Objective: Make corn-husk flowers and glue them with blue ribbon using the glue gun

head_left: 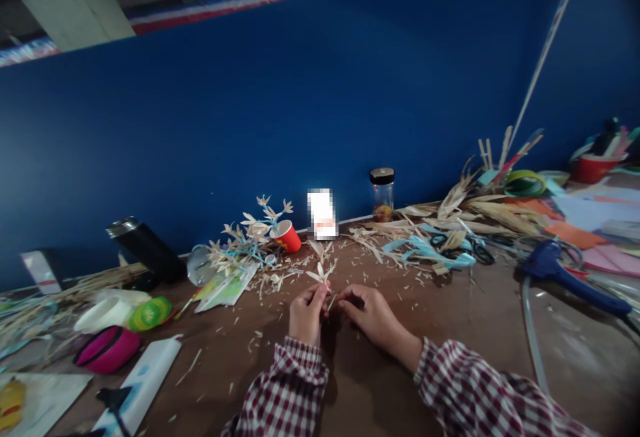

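The brown desk is littered with pale shavings, and at its middle, close to the near edge, a small straw flower is held up between both hands. The left hand is closed, its grip pinched on the flower's stem just below the petals. The right hand lies beside it, touching or almost touching, its fingertips drawn together at the same stem; whether anything separate is pinched there cannot be told.

It is judged that the stem is best kept upright and steady by the left hand, while small, light movements are made by the right, since the petals look thin and brittle. Pressure would be better kept low on the stem, away from the petals.

To the right, a heap of dried husks with pale blue strips is spread along the blue wall, and black scissors lie among them. A blue glue gun is laid further right, well apart from the hands. A dark flask lies tilted at the left. A glass jar with a black lid stands against the wall. A red paper cup lies tipped beside a finished spray of straw flowers. Nothing stands between the hands and the flower; only loose scraps lie beneath them, and these could be snagged if the work were lowered.
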Available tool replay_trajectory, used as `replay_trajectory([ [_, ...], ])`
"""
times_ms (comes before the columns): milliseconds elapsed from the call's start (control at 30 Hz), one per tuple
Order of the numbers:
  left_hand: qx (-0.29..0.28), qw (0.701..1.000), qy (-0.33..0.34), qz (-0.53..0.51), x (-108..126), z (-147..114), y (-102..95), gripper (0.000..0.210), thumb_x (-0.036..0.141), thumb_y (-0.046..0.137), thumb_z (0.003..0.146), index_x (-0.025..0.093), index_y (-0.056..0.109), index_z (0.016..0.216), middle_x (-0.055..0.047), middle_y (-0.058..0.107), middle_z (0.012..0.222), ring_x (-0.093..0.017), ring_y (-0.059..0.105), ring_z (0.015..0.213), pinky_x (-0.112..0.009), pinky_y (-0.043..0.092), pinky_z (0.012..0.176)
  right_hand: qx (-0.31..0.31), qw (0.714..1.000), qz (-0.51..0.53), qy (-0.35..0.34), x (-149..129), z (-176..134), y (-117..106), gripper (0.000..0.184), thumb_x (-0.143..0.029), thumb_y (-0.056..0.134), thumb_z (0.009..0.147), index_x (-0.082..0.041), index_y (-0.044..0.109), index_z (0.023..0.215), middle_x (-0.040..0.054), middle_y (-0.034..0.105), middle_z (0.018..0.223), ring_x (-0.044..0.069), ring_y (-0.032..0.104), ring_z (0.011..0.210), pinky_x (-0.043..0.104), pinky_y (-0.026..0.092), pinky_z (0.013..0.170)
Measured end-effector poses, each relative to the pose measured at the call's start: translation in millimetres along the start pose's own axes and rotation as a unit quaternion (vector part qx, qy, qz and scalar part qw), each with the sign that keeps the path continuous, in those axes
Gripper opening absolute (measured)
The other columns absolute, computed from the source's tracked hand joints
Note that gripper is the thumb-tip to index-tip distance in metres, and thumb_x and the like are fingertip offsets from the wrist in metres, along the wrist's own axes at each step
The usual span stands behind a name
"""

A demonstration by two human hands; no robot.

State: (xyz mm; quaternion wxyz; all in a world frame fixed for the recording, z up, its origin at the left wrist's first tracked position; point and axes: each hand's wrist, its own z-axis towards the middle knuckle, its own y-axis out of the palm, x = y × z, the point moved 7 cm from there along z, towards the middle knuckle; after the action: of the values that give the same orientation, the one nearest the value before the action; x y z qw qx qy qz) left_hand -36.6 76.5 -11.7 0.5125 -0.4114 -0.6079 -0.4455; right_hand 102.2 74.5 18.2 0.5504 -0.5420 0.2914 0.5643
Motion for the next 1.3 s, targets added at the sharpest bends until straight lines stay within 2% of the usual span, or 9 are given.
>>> replay_trajectory([
  [233, -0.001, 1.000, 0.017, 0.010, -1.1, 1.8, -2.3, 0.033, 0.043, 0.063, 0.064, 0.013, 0.068, 0.078, 0.003, 0.054, 0.052, -0.006, 0.038, 0.041, -0.018, 0.030, 0.040, -0.006, 1.000, 0.014, 0.013, 1.5, -0.3, 1.7, 0.013, -0.024, 0.051, 0.076, -0.017, 0.061, 0.076, 0.0005, 0.063, 0.065, 0.013, 0.056, 0.057, 0.021, 0.042, 0.053],
  [400, -0.002, 0.999, 0.030, 0.024, 1.5, -0.5, -0.8, 0.035, 0.044, 0.064, 0.063, 0.013, 0.068, 0.078, 0.003, 0.054, 0.048, -0.006, 0.038, 0.040, -0.018, 0.031, 0.040, -0.008, 0.999, 0.027, 0.027, 4.0, -1.0, 3.0, 0.014, -0.026, 0.050, 0.077, -0.017, 0.060, 0.076, -0.0002, 0.062, 0.060, 0.012, 0.054, 0.050, 0.020, 0.040, 0.048],
  [567, 0.004, 0.999, 0.024, 0.020, 4.7, -2.8, 0.8, 0.038, 0.045, 0.065, 0.061, 0.012, 0.069, 0.077, 0.003, 0.051, 0.043, -0.007, 0.038, 0.038, -0.019, 0.031, 0.039, 0.007, 1.000, 0.017, 0.021, 4.5, -0.3, 0.8, 0.014, -0.027, 0.052, 0.075, -0.016, 0.062, 0.077, 0.0012, 0.063, 0.063, 0.013, 0.056, 0.055, 0.021, 0.042, 0.050],
  [767, 0.013, 0.999, 0.034, 0.031, 4.4, -1.7, -0.8, 0.038, 0.046, 0.064, 0.061, 0.013, 0.069, 0.079, -0.001, 0.062, 0.059, -0.006, 0.041, 0.040, -0.018, 0.032, 0.039, 0.000, 0.999, 0.039, 0.033, 6.3, -0.3, 2.8, 0.014, -0.028, 0.053, 0.075, -0.017, 0.061, 0.078, 0.0005, 0.063, 0.062, 0.012, 0.056, 0.052, 0.021, 0.042, 0.049],
  [900, 0.000, 0.999, 0.032, 0.043, 4.5, -1.9, 0.4, 0.038, 0.046, 0.064, 0.061, 0.012, 0.069, 0.078, 0.000, 0.058, 0.052, -0.007, 0.041, 0.040, -0.019, 0.033, 0.039, -0.011, 0.997, 0.061, 0.039, 6.2, -0.5, 5.0, 0.012, -0.027, 0.053, 0.075, -0.017, 0.060, 0.077, -0.0011, 0.060, 0.057, 0.011, 0.053, 0.048, 0.020, 0.040, 0.045],
  [1100, 0.000, 0.998, 0.036, 0.045, 8.6, -3.6, 0.9, 0.037, 0.046, 0.064, 0.060, 0.012, 0.069, 0.075, 0.001, 0.054, 0.046, -0.009, 0.041, 0.040, -0.020, 0.033, 0.040, -0.013, 0.996, 0.078, 0.039, 7.5, -0.4, 6.9, 0.011, -0.025, 0.052, 0.075, -0.017, 0.060, 0.078, -0.0005, 0.062, 0.061, 0.011, 0.054, 0.050, 0.019, 0.041, 0.047],
  [1300, 0.023, 0.999, 0.027, 0.042, 7.2, -4.3, 0.2, 0.039, 0.047, 0.065, 0.058, 0.013, 0.070, 0.075, 0.001, 0.054, 0.045, -0.009, 0.041, 0.039, -0.020, 0.032, 0.039, -0.018, 0.997, 0.072, 0.032, 6.4, -0.6, 6.8, 0.012, -0.023, 0.050, 0.076, -0.017, 0.060, 0.079, 0.0002, 0.063, 0.062, 0.011, 0.055, 0.050, 0.019, 0.041, 0.047],
])
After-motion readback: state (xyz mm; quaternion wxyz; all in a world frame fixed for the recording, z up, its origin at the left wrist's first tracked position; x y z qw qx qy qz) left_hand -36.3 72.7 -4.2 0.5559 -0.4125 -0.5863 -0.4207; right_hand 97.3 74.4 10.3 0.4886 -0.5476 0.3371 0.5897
